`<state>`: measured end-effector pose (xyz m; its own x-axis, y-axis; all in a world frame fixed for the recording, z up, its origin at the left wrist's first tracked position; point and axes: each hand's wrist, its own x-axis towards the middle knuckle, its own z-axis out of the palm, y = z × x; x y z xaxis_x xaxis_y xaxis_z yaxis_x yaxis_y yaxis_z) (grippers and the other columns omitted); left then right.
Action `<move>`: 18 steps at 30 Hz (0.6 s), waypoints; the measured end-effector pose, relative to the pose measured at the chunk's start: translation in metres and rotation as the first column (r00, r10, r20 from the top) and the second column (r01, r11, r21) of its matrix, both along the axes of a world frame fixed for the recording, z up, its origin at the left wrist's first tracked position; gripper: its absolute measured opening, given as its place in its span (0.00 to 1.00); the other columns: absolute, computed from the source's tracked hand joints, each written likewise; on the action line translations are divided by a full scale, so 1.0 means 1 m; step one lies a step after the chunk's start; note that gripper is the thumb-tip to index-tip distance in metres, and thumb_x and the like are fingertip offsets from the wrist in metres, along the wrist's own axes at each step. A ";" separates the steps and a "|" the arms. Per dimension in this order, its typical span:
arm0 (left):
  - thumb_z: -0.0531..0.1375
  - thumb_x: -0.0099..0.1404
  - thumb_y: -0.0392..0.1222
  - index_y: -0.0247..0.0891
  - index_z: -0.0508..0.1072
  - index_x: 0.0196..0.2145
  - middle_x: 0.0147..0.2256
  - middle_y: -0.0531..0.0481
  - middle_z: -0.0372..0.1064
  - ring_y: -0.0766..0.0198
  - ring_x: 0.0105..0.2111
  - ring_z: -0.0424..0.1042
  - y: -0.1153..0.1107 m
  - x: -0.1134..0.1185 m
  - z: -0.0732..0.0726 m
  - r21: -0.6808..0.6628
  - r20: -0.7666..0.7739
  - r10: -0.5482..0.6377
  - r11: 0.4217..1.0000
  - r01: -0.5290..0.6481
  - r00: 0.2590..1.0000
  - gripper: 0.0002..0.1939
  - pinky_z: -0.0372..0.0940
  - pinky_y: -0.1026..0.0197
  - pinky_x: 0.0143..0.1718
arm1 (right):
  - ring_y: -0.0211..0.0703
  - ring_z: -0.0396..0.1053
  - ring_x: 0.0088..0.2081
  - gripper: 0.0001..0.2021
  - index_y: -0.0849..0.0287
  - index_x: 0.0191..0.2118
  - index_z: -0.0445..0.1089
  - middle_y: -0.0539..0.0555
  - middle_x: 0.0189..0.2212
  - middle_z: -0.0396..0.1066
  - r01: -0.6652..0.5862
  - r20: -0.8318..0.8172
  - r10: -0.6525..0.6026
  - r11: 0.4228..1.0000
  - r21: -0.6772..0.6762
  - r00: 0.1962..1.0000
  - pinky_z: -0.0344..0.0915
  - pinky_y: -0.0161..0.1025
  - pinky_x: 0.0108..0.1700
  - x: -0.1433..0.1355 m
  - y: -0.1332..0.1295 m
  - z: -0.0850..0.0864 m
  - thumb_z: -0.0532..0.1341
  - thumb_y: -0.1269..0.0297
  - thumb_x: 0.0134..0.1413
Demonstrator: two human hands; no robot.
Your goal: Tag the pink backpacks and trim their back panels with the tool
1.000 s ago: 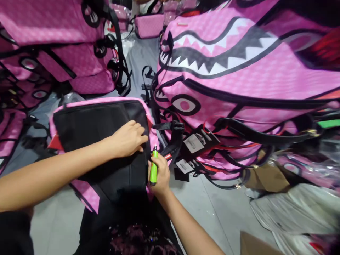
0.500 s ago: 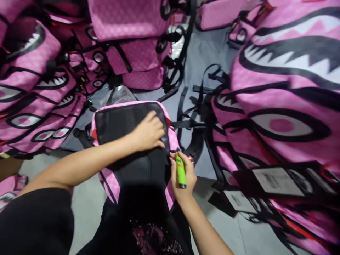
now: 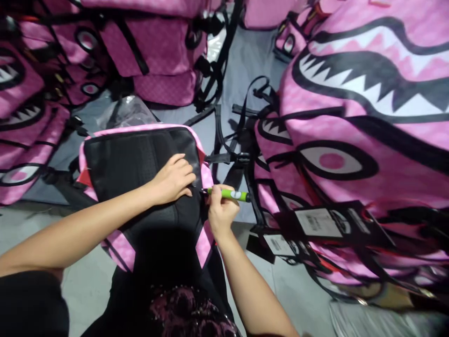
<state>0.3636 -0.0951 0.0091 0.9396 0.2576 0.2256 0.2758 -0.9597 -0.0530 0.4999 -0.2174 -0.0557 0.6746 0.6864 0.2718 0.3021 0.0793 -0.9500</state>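
Observation:
A pink backpack lies with its black back panel (image 3: 122,157) facing up, its lower part close against my body. On that panel my left hand (image 3: 174,180) rests palm down, fingers slightly bent and holding nothing. At the bag's right edge my right hand (image 3: 222,210) is closed around a bright green marker pen (image 3: 231,194). The pen's thin dark tip points left, at the panel's edge, near my left fingertips; whether it touches the fabric I cannot tell. Red tabs (image 3: 84,178) show on the bag's sides. Its front is hidden underneath.
Stacked pink backpacks (image 3: 150,51) stand on the grey table (image 3: 242,61) behind. A larger pile of shark-mouth backpacks (image 3: 336,121) rises at the right, with hanging paper tags (image 3: 317,222). Loose black straps (image 3: 228,157) and crumpled clear plastic (image 3: 128,112) lie close to the bag.
My right hand has turned the green marker pen from nearly upright to sideways, tip towards the panel's edge. My left hand stays on the panel. The view has shifted to the right.

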 end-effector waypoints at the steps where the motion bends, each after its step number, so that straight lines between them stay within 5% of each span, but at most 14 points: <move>1: 0.61 0.64 0.53 0.36 0.73 0.34 0.34 0.47 0.70 0.55 0.42 0.66 -0.001 -0.002 -0.004 0.014 0.039 -0.017 1.000 0.016 0.999 0.15 0.54 0.44 0.60 | 0.36 0.66 0.22 0.14 0.60 0.33 0.68 0.49 0.24 0.69 -0.011 0.008 0.011 1.000 -0.006 1.000 0.65 0.35 0.27 0.000 0.001 0.000 0.58 0.54 0.62; 9: 0.56 0.68 0.52 0.38 0.71 0.31 0.32 0.49 0.68 0.57 0.41 0.65 -0.004 -0.002 -0.016 0.110 0.119 -0.029 0.994 0.016 0.993 0.16 0.57 0.45 0.59 | 0.35 0.67 0.21 0.13 0.60 0.34 0.70 0.53 0.28 0.74 -0.115 0.139 0.126 0.990 -0.082 0.982 0.64 0.36 0.26 -0.001 0.008 0.003 0.58 0.55 0.62; 18: 0.56 0.68 0.49 0.38 0.71 0.31 0.32 0.50 0.68 0.58 0.41 0.65 0.000 0.000 -0.025 0.090 0.110 -0.022 0.996 0.012 0.994 0.13 0.56 0.46 0.60 | 0.36 0.68 0.21 0.18 0.60 0.29 0.71 0.54 0.28 0.74 -0.059 0.231 0.102 0.981 -0.187 0.968 0.65 0.36 0.27 0.000 0.015 0.005 0.55 0.54 0.64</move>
